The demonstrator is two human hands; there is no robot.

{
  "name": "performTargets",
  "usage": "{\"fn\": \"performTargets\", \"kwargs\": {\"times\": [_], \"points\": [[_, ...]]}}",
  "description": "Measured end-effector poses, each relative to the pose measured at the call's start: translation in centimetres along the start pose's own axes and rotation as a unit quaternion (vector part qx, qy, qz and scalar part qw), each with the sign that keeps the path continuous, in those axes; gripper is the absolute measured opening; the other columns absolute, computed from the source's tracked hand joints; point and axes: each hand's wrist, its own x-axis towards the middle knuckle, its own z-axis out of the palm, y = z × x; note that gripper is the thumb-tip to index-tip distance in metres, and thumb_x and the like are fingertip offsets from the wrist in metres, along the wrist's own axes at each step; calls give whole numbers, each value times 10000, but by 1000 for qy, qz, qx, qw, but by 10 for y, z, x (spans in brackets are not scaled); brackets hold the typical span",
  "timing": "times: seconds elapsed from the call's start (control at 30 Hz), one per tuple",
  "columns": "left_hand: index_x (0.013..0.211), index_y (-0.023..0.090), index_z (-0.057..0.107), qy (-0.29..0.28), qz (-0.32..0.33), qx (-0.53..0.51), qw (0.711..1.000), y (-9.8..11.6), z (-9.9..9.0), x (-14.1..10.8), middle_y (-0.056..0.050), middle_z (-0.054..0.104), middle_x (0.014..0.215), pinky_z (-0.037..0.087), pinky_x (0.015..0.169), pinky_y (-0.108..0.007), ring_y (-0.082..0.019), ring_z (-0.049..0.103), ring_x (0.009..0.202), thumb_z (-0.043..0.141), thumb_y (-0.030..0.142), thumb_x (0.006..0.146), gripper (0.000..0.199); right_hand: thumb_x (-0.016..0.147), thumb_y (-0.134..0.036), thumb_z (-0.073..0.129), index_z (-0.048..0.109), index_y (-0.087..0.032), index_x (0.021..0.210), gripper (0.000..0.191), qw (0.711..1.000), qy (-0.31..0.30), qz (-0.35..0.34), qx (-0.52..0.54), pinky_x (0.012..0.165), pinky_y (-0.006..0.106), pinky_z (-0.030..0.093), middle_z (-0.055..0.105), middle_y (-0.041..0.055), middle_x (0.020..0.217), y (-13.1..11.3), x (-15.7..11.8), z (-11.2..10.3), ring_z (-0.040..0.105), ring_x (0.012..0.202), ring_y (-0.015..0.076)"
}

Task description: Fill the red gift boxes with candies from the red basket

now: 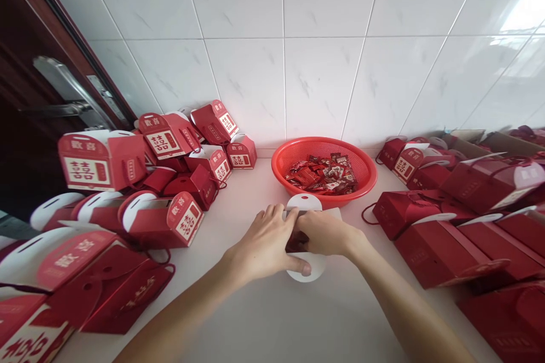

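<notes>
An opened small gift box (305,278) stands on the table between my hands, its white flaps folded outward at front and back. My left hand (268,241) grips it from the left, thumb on the near flap and fingers along the far side. From the right, my right hand (321,231) dips into the box's opening with bunched fingers; its fingertips and anything in them are hidden. Just behind the box stands a red plastic basket (279,165), holding a heap of small red and brown wrapped packets (326,173).
Several red gift boxes (164,227) are piled at the left, some with flaps raised. More red boxes (434,249) crowd the right side. A white tiled wall (323,79) rises behind the table (272,317). A dark door with a metal handle (68,85) is at the left.
</notes>
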Motion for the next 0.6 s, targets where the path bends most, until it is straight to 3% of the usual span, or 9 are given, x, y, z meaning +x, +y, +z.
{"fn": "performTargets", "kwargs": {"times": [0.2, 0.6], "points": [[1332, 247, 501, -9, -4, 4, 1000, 0, 1, 0, -96, 547, 1212, 425, 1000, -403, -324, 505, 1196, 781, 594, 646, 819, 848, -138, 636, 685, -142, 1048, 206, 999, 29, 5, -29, 626, 272, 382, 723, 107, 1053, 0, 8, 8, 668, 893, 226], [1359, 251, 493, -8, -7, -6, 1000, -3, 1, 1, -120, 547, 1226, 438, 988, -435, -353, 507, 1193, 780, 628, 627, 873, 852, -114, 607, 701, -149, 952, 141, 999, 17, -31, -38, 592, 264, 335, 712, 91, 1081, 3, 10, 5, 662, 869, 200]]}}
